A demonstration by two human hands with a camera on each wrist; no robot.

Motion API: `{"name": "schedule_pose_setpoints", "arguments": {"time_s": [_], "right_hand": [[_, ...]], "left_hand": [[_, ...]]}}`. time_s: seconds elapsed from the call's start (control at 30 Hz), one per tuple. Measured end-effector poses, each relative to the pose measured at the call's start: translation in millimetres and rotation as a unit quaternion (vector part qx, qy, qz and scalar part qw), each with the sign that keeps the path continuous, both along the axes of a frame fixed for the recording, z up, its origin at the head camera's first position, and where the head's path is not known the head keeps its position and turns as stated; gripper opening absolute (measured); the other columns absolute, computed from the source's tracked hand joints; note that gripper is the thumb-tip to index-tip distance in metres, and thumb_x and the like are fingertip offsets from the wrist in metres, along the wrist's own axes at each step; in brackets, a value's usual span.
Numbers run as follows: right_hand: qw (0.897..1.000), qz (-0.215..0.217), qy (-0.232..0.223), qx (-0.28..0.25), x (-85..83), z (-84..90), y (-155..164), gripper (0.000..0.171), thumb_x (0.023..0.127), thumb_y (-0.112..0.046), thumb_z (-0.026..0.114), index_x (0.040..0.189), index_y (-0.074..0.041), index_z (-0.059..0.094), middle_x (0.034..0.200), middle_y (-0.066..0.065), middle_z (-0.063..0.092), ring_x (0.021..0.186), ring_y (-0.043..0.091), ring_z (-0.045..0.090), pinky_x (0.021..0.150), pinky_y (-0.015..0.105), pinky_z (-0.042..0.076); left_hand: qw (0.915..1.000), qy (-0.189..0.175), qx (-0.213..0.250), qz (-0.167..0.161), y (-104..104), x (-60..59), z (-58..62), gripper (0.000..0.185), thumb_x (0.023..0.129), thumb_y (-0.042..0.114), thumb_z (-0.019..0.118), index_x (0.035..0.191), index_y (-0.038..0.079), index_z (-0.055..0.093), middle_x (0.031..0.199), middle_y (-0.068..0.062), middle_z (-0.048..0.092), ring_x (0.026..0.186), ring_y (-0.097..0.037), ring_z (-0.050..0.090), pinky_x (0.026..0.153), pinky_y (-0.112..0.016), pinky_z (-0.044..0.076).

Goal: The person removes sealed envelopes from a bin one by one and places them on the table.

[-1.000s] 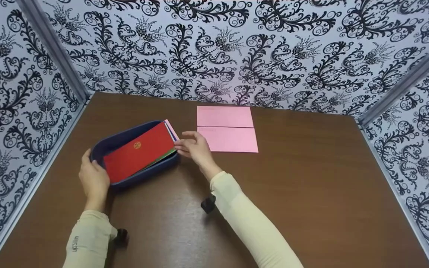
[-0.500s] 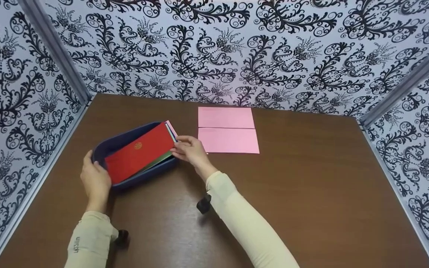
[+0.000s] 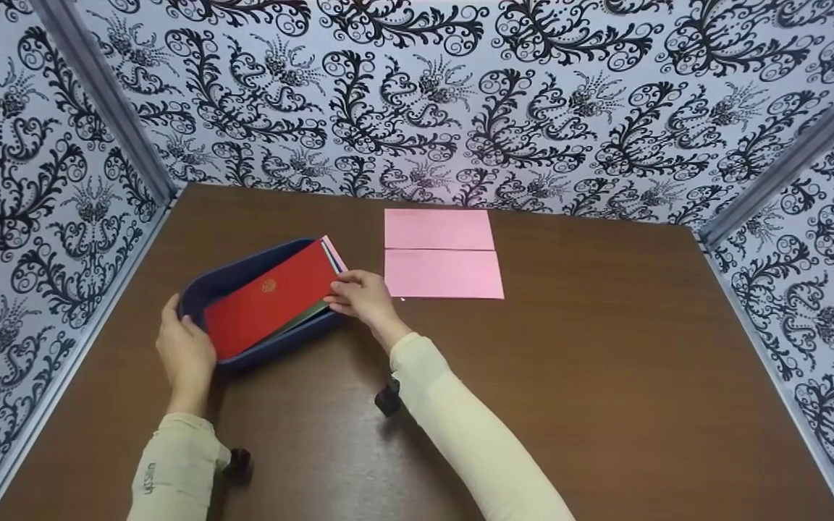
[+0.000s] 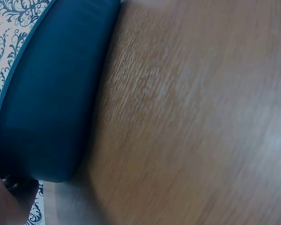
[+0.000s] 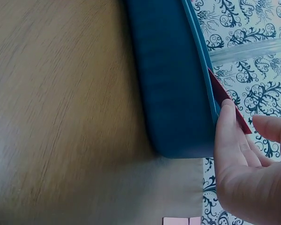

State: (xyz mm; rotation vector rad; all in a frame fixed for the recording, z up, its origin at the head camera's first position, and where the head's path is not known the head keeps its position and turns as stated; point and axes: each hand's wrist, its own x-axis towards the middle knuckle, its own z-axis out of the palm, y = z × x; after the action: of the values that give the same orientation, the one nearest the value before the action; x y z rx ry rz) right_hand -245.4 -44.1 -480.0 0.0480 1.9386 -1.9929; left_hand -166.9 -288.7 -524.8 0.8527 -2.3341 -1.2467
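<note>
Fingers of my left hand (image 3: 185, 351) curl around the near-left end of the dark blue tray (image 3: 203, 286) and grip its rim, steadying it at about nine o'clock on the counter (image 3: 605, 376). From the left wrist view I see only the tray's outer wall and a bit of skin, so that grip is judged from the head view.

Moving right, the red envelope (image 3: 268, 297) lies slanted on top of a stack in the tray, its gold emblem up, with green and pink edges peeking from beneath. My right hand (image 3: 360, 297) sits at the tray's three o'clock corner — the fingers (image 5: 227, 126) pinch the envelope's tip right where it overhangs the rim.

To do this well, I judge the pinch should catch the red envelope alone, not the sheets under it, and the lift should go up and slightly toward the right so the corner clears the wall without dragging the tray. The left hand ought to press down while that happens.

Further right, at roughly one o'clock from the tray, two pink envelopes (image 3: 440, 253) lie flat, edge to edge.
</note>
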Motion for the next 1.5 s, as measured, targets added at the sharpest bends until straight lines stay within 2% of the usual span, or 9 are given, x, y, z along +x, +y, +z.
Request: {"name": "schedule_pose_setpoints", "arguments": {"time_s": [0.2,0.43,0.87,1.17,1.5], "right_hand": [[0.999,-0.017,0.003,0.030,-0.6,-0.3,-5.4,0.033,0.096,-0.008,0.064,0.125,0.007,0.061,0.104,0.022,0.074,0.084,0.024,0.077,0.074,0.026,0.061],[0.999,-0.033,0.015,0.035,-0.6,-1.0,-8.9,0.031,0.096,-0.004,0.063,0.124,0.009,0.063,0.104,0.025,0.074,0.087,0.030,0.077,0.070,0.025,0.061],[0.993,-0.056,0.086,0.066,1.2,-6.4,-12.2,0.022,0.093,0.002,0.064,0.114,0.005,0.069,0.094,0.021,0.075,0.074,0.025,0.077,0.062,0.023,0.061],[0.991,-0.082,0.095,0.043,-1.6,-10.2,-8.7,0.026,0.091,0.004,0.065,0.116,0.005,0.069,0.096,0.022,0.076,0.074,0.026,0.077,0.063,0.023,0.061],[0.992,-0.087,0.089,0.027,-2.6,-6.7,-2.3,0.026,0.092,0.001,0.067,0.118,0.003,0.070,0.095,0.022,0.076,0.074,0.027,0.077,0.064,0.024,0.061]], "left_hand": [[1.0000,-0.001,0.003,-0.002,-0.8,0.9,0.1,0.049,0.106,0.008,0.030,0.155,0.007,0.032,0.154,-0.025,0.042,0.141,-0.046,0.039,0.117,-0.056,0.031],[1.0000,-0.001,0.005,-0.004,-1.4,-0.8,-0.1,0.049,0.106,0.009,0.030,0.155,0.007,0.032,0.154,-0.024,0.041,0.141,-0.046,0.039,0.118,-0.055,0.031],[0.9999,0.008,-0.009,-0.002,1.1,0.4,0.9,0.048,0.105,0.006,0.031,0.153,0.004,0.034,0.150,-0.029,0.043,0.138,-0.049,0.040,0.117,-0.057,0.032],[0.9999,0.011,-0.007,-0.001,1.1,-0.3,0.8,0.047,0.105,0.006,0.032,0.152,0.004,0.036,0.149,-0.030,0.044,0.138,-0.049,0.041,0.116,-0.057,0.033],[1.0000,-0.001,0.005,-0.004,-0.3,0.2,1.1,0.049,0.106,0.008,0.030,0.155,0.006,0.032,0.152,-0.028,0.042,0.139,-0.048,0.040,0.117,-0.057,0.032]]}}
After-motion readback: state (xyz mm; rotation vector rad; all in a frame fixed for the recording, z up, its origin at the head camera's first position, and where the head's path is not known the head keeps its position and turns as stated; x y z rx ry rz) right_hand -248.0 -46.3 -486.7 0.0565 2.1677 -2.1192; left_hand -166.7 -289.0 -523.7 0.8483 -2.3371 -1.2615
